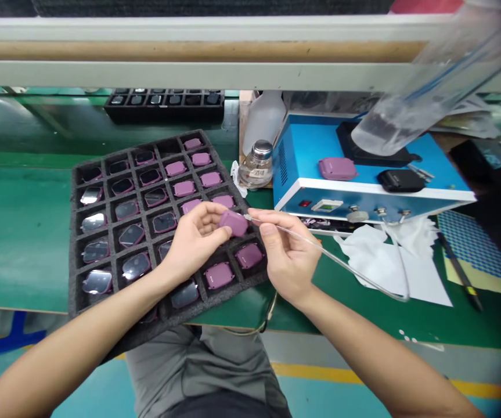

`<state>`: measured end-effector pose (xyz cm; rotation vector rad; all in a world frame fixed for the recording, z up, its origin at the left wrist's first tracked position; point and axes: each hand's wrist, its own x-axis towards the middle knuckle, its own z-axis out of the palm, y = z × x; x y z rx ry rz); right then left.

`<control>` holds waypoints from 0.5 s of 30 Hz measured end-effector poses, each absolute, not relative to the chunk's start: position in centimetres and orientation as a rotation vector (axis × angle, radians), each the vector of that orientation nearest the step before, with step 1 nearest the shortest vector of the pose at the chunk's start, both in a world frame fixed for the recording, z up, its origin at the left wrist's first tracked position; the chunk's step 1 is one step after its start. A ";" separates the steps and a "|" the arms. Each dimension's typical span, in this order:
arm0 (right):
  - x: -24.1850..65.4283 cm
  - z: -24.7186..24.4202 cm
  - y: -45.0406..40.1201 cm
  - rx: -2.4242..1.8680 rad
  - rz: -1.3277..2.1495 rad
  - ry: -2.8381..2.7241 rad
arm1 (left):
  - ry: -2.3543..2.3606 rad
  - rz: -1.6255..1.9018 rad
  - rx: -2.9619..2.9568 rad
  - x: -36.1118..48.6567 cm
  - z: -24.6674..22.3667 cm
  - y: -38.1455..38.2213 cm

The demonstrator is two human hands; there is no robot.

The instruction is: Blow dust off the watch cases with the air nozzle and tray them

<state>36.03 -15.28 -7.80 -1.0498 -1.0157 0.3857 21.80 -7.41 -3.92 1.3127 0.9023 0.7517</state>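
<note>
My left hand point(198, 235) pinches a purple watch case point(233, 223) by its edge, above the right part of a black foam tray point(74, 244). The end of a thin clear tube point(341, 262) is between the fingers of my right hand point(291, 249), and its tip meets or nearly meets the case's right side. Purple cases point(219, 275) lie in the tray's right columns. Glossy dark-faced ones point(132, 234) fill the left columns. A compartment at the back of the tray holds nothing.
A blue machine point(306, 145) stands at the right, with a purple case point(338, 168) and a black case point(400, 180) on top. Left of it is a glass bottle point(256, 165). White tissues point(372, 252) and a black pen point(461, 273) lie at the right. Another tray point(165, 110) sits behind.
</note>
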 end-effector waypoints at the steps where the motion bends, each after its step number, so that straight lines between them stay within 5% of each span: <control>1: 36.0 -7.9 -15.3 -1.049 0.391 -1.001 | 0.903 0.775 1.235 21.8 -4.0 -7.5; 15: 36.0 -8.3 -15.2 -1.068 0.448 -0.981 | 0.931 0.857 1.115 21.6 -4.3 -8.3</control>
